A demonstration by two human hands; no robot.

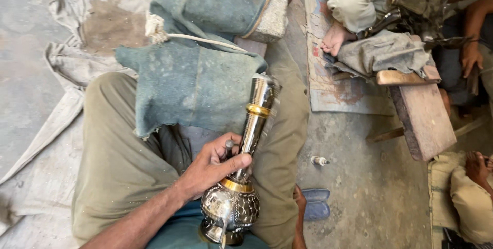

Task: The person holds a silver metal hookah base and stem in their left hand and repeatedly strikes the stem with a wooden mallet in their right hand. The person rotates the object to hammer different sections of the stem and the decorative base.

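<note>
Item: tall silver metal vase (241,167) with gold bands and an engraved round belly, lying slanted across the seated person's lap, neck resting against a blue-grey cloth pad (190,84). The left hand (213,164) is curled around the narrow neck just above the lower gold band, and a small dark tool (229,145) sticks up from its grip; the right hand (299,197) shows only as a sliver beside the belly, so its grip cannot be told. Condition: the belly already bears a cut pattern and the neck shines smooth, suggesting late finishing work; a small spool (319,161) lies on the concrete floor (370,177) nearby.
</note>
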